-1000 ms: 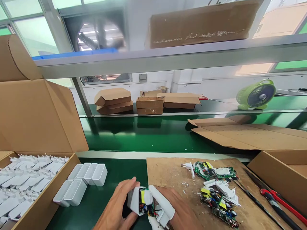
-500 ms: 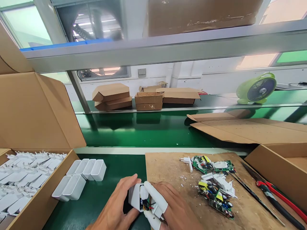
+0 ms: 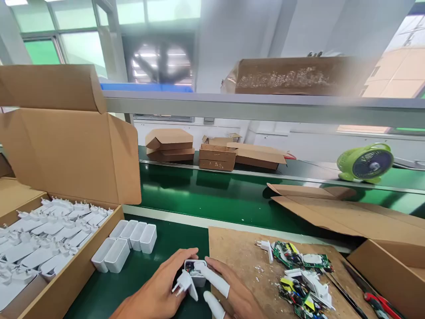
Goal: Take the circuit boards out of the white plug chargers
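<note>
My left hand [image 3: 158,290] grips a white charger shell [image 3: 195,273] at the bottom centre, and a white plug cap [image 3: 183,282] with two pins sticks out under its fingers. My right hand [image 3: 229,297], with white finger cots on two fingers, pinches the same shell from the right. The shell's open top shows a circuit board inside. Both hands rest over the left edge of a brown work board [image 3: 239,248].
Empty white shells [image 3: 128,241] stand in rows left of my hands. An open carton [image 3: 71,270] holds several white plug caps. Loose circuit boards and plastic parts [image 3: 300,274] lie on the board; red-handled pliers [image 3: 381,305] and another carton at right. A green fan [image 3: 365,162] stands beyond the green conveyor belt.
The plug cap has come off the shell and now sits under my left fingers. The camera has tilted and turned, so the whole scene sits lower in view.
</note>
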`<state>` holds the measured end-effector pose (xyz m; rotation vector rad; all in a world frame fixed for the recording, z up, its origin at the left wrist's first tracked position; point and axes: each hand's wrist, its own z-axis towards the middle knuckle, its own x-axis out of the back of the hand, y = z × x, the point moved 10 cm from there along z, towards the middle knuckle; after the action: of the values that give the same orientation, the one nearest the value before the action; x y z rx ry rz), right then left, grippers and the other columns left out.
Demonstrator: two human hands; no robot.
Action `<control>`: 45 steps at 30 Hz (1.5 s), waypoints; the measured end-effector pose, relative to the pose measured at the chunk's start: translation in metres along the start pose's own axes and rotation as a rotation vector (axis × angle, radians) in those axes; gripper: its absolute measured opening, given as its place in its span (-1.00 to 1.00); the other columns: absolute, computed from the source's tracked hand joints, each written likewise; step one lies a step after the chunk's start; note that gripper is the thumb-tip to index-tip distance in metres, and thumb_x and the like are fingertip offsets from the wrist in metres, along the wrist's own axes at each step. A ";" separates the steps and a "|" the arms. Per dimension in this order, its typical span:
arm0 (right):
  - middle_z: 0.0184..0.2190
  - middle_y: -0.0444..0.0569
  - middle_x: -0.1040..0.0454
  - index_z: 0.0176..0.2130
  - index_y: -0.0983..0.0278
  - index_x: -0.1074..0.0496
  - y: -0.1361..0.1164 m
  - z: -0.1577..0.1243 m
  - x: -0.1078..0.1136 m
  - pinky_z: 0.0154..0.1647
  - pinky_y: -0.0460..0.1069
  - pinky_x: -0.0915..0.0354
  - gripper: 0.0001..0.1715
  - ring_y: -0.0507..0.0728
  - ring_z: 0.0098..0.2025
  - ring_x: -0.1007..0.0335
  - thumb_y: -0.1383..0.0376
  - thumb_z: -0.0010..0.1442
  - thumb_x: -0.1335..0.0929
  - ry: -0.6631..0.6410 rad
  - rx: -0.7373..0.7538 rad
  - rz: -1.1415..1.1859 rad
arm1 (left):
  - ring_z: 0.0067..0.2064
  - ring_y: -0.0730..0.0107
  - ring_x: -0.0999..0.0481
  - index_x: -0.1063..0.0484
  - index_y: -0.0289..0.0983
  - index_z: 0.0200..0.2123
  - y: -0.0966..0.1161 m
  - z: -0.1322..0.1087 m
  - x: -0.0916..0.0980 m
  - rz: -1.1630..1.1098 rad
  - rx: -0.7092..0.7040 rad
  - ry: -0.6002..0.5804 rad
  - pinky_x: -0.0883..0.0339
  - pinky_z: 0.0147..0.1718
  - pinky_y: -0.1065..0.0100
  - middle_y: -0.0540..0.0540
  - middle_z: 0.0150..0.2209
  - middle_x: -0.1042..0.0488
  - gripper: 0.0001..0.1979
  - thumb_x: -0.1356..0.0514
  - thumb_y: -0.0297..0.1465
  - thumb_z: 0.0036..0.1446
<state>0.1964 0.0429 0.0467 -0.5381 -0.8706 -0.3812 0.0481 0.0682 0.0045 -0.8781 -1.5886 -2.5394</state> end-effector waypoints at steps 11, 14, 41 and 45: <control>-0.02 0.03 -0.54 0.17 0.15 -0.47 -0.001 0.023 -0.016 -0.01 -0.03 -0.56 -0.44 0.13 -0.05 -0.59 0.54 0.27 -0.31 -0.104 0.022 0.112 | -0.07 0.28 -0.50 -0.46 -0.06 0.18 0.009 0.006 0.033 -0.145 0.117 0.074 -0.44 -0.05 0.28 -0.09 0.09 -0.48 -0.40 -0.36 -0.52 0.05; 0.05 0.07 -0.53 0.17 0.15 -0.46 0.002 0.016 -0.023 0.01 -0.05 -0.55 -0.47 0.13 -0.05 -0.61 0.50 0.28 -0.29 -0.078 0.015 0.064 | -0.14 0.30 -0.50 -0.54 -0.15 -0.01 -0.001 0.009 0.038 -0.199 0.156 0.114 -0.41 -0.12 0.32 -0.07 -0.04 -0.53 -0.58 -0.46 -0.43 0.03; 0.08 0.13 -0.55 0.06 0.25 -0.44 0.009 0.004 -0.046 -0.03 -0.02 -0.56 -0.35 0.20 -0.09 -0.64 0.55 -0.02 -0.29 -0.136 0.075 -0.272 | 0.17 0.14 -0.47 -0.41 -0.05 0.26 0.049 -0.010 0.043 0.385 -0.249 0.335 -0.49 0.11 0.16 -0.25 0.24 -0.34 -0.55 -0.07 -0.56 0.43; 0.09 0.07 -0.59 0.03 0.23 -0.42 0.008 0.001 -0.052 -0.17 -0.08 -0.56 -0.27 0.15 -0.25 -0.64 0.56 -0.17 -0.27 -0.062 0.072 -0.372 | 0.31 0.00 -0.44 -0.42 -0.10 0.26 0.040 -0.007 0.015 0.471 -0.233 0.128 -0.49 0.19 0.04 -0.31 0.40 -0.28 -0.56 -0.03 -0.53 0.44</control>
<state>0.1691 0.0548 0.0031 -0.3209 -1.0424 -0.6716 0.0446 0.0472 0.0426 -0.9484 -0.9249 -2.3998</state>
